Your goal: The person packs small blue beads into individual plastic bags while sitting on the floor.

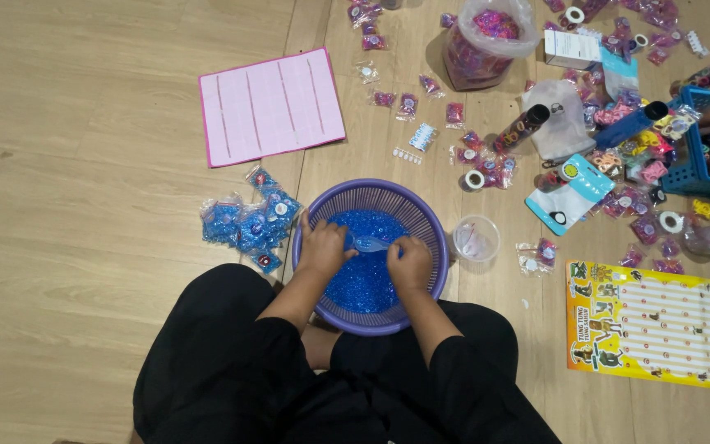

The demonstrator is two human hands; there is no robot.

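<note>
1. I sit on a pale wooden plank floor (84, 247), its seams running away from me.
2. Even, soft light falls over it, with faint shadows beside the clutter.

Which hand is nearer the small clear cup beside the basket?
Right. The right hand is in the purple basket on the clear cup's side; the left hand is at the far rim.

Wooden floor (84, 123) — purple basket (421, 215), pink sheet (271, 105), blue packets (248, 222), clear cup (476, 238).
</note>
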